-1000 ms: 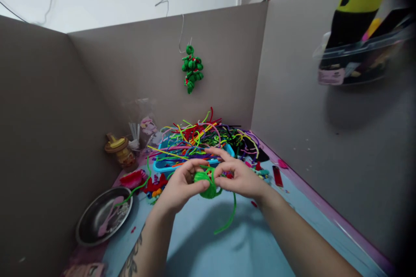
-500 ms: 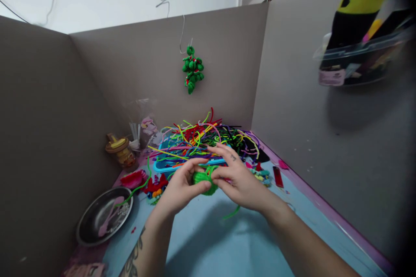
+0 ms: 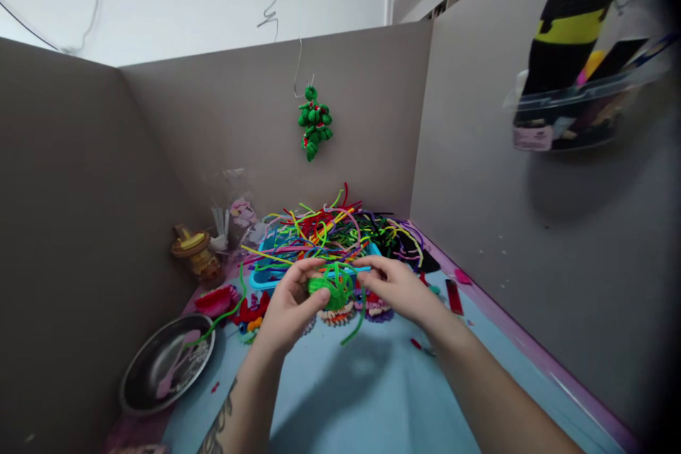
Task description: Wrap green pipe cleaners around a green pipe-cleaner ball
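A rounded bundle of wound bright green pipe cleaner (image 3: 333, 296) rests in my left hand (image 3: 290, 305), its thumb and fingers closed around the left side. Loose loops stand up from the bundle's top right. My right hand (image 3: 396, 287), at the right of it, pinches a green strand between thumb and fingers; the fingertips partly hide that strand. One free green end (image 3: 352, 333) dangles below, between the hands. Both hands are raised above the blue table covering (image 3: 340, 404).
Behind my hands, a blue basket (image 3: 260, 280) overflows with colourful pipe cleaners. A metal bowl (image 3: 141, 369) with a pink scoop stands left, near a lidded cup (image 3: 196, 255). Small pipe-cleaner pieces (image 3: 377, 306) lie ahead. A green ornament (image 3: 315, 124) hangs on the grey partition.
My right hand has drawn back rightward from the green bundle, pulling a strand. The loops on top look looser, and the dangling end has shifted left. The view has tilted slightly.
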The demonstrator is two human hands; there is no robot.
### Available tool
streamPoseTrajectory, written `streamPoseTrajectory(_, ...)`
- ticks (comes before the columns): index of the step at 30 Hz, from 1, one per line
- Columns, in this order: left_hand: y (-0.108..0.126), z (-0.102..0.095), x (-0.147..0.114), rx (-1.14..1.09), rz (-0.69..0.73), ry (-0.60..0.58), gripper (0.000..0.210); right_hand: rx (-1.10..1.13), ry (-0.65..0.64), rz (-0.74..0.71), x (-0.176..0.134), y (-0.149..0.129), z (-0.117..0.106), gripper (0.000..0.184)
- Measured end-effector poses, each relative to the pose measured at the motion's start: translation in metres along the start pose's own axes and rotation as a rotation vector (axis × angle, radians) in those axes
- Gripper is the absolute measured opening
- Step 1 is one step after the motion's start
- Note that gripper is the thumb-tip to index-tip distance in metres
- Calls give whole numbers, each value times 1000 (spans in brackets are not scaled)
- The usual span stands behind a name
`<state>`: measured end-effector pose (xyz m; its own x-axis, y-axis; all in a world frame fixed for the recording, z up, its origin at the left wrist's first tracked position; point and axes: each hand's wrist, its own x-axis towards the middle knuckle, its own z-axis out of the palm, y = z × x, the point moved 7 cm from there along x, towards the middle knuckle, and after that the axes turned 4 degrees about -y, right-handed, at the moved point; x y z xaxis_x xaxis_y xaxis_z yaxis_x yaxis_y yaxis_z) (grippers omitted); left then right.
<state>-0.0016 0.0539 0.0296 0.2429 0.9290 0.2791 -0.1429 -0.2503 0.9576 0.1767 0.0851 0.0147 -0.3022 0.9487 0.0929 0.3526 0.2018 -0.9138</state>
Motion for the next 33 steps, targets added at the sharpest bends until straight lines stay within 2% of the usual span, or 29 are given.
streamPoseTrajectory(3,-2,5,-2,-1,-14,-80,40,138,-87,33,1,3,9,38)
streamPoseTrajectory(5,-3,11,-3,-18,-29,-162,40,215,-129,4,1,0,14,40)
streamPoseTrajectory(10,-8,21,-5,1,-94,-309,40,338,-57,-101,-3,-11,6,47)
streamPoseTrajectory(12,-11,24,-5,-18,-111,-325,40,422,-74,-137,-6,-15,6,48)
streamPoseTrajectory(15,-16,27,-4,-89,-146,-311,34,504,-67,-189,-9,-20,7,39)
streamPoseTrajectory(18,-21,32,-3,-154,-170,-303,34,613,-55,-128,-10,-19,13,33)
streamPoseTrajectory(22,-25,41,-3,-186,-181,-347,38,769,-55,-69,-11,-17,21,36)
streamPoseTrajectory(29,-28,52,-9,-221,-244,-456,37,788,49,-79,-6,-10,16,24)
streamPoseTrajectory(33,-30,52,-9,-268,-260,-459,38,788,54,-62,-3,-5,20,23)
